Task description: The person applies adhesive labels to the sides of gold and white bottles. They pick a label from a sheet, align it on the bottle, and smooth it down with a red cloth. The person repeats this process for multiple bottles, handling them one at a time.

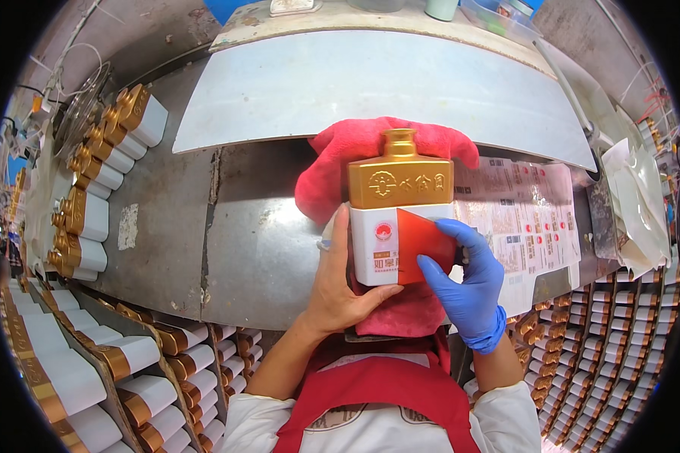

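A flat-sided bottle (375, 234), gold on its neck and shoulders and white below, lies neck away from me on a pink-red cloth (329, 181). My left hand (340, 279) is bare and grips the bottle's lower left side, thumb along its base. Something pale wraps a finger there. In a blue glove, my right hand (468, 283) pinches a flat orange-red scraper (423, 245) between thumb and fingers. The scraper lies against the bottle's white front and covers its right part. Left of it, a printed decal with a round red mark shows on the white.
Printed decal sheets (536, 219) lie on the metal table (257, 226) at right. A pale board (370, 83) spans the far side. Several similar bottles (87, 215) line the left edge. Racks of bottles stand low at left (68, 359) and right (619, 332).
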`<action>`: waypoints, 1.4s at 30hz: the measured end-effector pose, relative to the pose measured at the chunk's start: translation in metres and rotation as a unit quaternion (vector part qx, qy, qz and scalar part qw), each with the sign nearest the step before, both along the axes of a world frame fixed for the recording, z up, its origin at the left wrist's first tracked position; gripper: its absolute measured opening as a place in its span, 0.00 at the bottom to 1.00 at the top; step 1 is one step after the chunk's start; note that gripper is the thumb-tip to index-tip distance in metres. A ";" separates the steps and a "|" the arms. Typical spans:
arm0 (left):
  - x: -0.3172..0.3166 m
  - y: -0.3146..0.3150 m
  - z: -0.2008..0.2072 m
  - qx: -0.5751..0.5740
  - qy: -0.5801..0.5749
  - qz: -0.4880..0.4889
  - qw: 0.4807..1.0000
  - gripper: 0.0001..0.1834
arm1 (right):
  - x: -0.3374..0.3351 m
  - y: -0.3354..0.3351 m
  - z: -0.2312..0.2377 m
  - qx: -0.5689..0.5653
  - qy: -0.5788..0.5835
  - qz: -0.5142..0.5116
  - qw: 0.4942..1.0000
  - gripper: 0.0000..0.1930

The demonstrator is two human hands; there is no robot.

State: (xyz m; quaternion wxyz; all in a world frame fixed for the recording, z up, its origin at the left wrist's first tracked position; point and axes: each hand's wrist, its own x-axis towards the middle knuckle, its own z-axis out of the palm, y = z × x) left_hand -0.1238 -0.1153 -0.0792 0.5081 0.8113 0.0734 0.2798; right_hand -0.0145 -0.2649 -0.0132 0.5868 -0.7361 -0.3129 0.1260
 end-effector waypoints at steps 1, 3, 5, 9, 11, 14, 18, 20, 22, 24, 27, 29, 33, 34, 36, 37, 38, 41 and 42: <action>0.000 0.000 0.000 0.000 0.000 0.000 1.000 0.64 | 0.000 0.000 -0.001 0.000 0.000 -0.001 1.000 0.22; 0.000 -0.001 0.001 -0.001 -0.001 0.001 1.000 0.64 | 0.001 0.000 -0.002 0.006 -0.004 -0.001 1.000 0.22; 0.000 -0.001 0.001 -0.003 -0.003 0.001 1.000 0.64 | 0.000 0.000 -0.003 0.007 -0.015 -0.003 1.000 0.22; -0.001 0.000 0.000 0.002 0.000 0.001 1.000 0.64 | 0.000 0.001 -0.004 -0.010 -0.025 -0.011 1.000 0.22; -0.003 0.001 -0.002 0.009 0.004 -0.002 1.000 0.64 | 0.000 0.001 -0.004 -0.017 -0.028 -0.015 0.999 0.22; -0.005 0.000 -0.001 0.009 0.010 -0.002 1.000 0.65 | 0.000 0.002 -0.004 -0.025 -0.044 -0.018 0.999 0.22; -0.006 -0.001 -0.001 0.015 0.016 0.004 1.000 0.65 | -0.001 0.002 -0.003 -0.030 -0.042 -0.020 0.998 0.22; -0.006 -0.001 -0.001 0.014 0.014 0.004 1.000 0.65 | -0.001 0.002 -0.003 -0.025 -0.039 -0.021 0.999 0.22; -0.007 -0.001 -0.001 0.011 0.013 0.004 1.000 0.65 | -0.002 0.003 -0.002 -0.020 -0.041 -0.021 0.999 0.22; -0.007 -0.001 -0.002 0.012 0.015 0.003 1.000 0.65 | -0.002 0.003 -0.001 -0.025 -0.038 -0.019 0.999 0.22; -0.007 -0.001 0.001 0.014 0.020 -0.001 1.000 0.64 | -0.002 0.000 0.002 -0.015 -0.018 -0.018 1.000 0.22; -0.008 0.000 0.003 0.010 0.023 -0.006 1.000 0.63 | 0.003 -0.007 0.004 0.037 0.007 -0.030 0.999 0.22; -0.008 0.006 0.003 -0.171 -0.009 -0.046 0.984 0.56 | 0.027 -0.032 0.012 0.205 0.193 -0.113 0.953 0.15; -0.005 0.007 0.005 -0.179 -0.012 -0.042 0.983 0.54 | 0.032 -0.033 0.010 0.258 0.235 -0.134 0.928 0.11; 0.001 0.007 0.011 -0.196 -0.017 -0.036 0.980 0.52 | 0.041 -0.045 -0.005 0.159 0.232 -0.135 0.950 0.07; 0.005 0.005 0.016 -0.204 -0.018 -0.054 0.977 0.49 | 0.043 -0.045 -0.015 0.093 0.197 -0.131 0.967 0.06; 0.008 0.006 0.016 -0.198 -0.016 -0.045 0.979 0.49 | 0.037 -0.043 -0.018 0.036 0.236 -0.121 0.964 0.06; 0.017 0.005 0.017 -0.203 -0.004 -0.024 0.979 0.47 | 0.029 -0.026 -0.021 -0.064 0.098 -0.097 0.988 0.28; 0.020 0.005 0.020 -0.219 0.005 -0.020 0.976 0.46 | 0.028 -0.021 -0.021 -0.070 0.098 -0.083 0.989 0.30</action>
